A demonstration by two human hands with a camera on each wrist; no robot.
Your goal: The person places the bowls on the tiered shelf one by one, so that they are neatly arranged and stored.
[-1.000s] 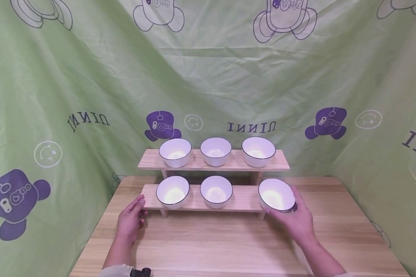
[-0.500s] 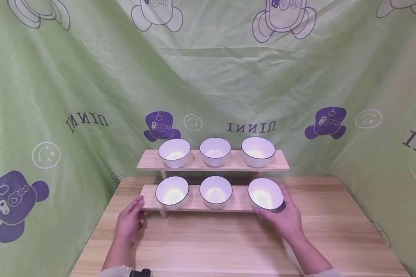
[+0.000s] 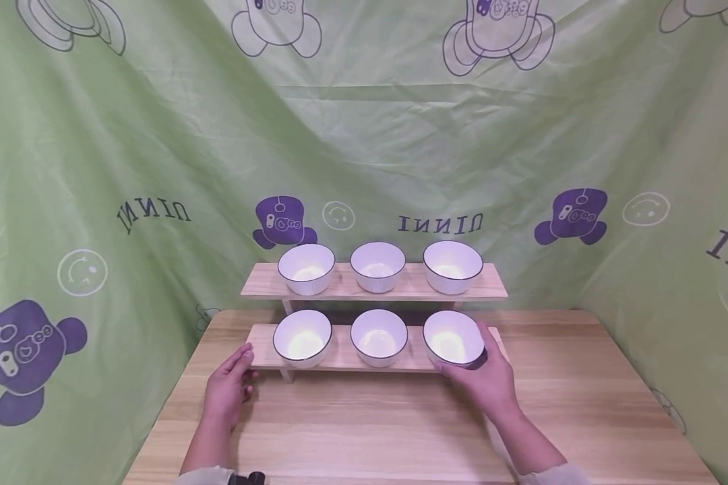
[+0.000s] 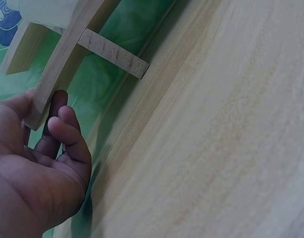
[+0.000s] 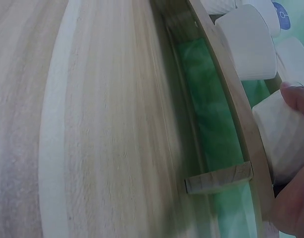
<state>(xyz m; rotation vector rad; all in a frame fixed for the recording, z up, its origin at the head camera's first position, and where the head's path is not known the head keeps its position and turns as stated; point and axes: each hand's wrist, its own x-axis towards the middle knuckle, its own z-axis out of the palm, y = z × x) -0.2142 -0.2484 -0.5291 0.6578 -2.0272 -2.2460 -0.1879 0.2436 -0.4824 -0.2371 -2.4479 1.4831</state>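
Observation:
My left hand (image 3: 226,391) pinches the left end of the lower wooden shelf (image 3: 262,345) between thumb and fingers. The left wrist view shows the thumb and fingertips on either side of the board (image 4: 55,74). At the right of that shelf, my right hand (image 3: 490,382) grips a white dark-rimmed bowl (image 3: 452,337), fingers around its right side and thumb at the front. In the right wrist view this faceted bowl (image 5: 280,136) appears at the board; the hand hides part of it. A middle bowl (image 3: 379,337) and a left bowl (image 3: 302,338) stand on the same shelf.
Behind and higher, an upper wooden shelf (image 3: 258,281) carries three similar bowls, including a middle one (image 3: 377,266). Both shelves stand on short legs on a wood-grain table (image 3: 352,431). A green printed cloth (image 3: 364,148) hangs around the back and sides.
My right hand has moved left along the lower shelf with its bowl, which is now nearer the middle bowl. More of the shelf's right end shows. The left hand stays at the left end.

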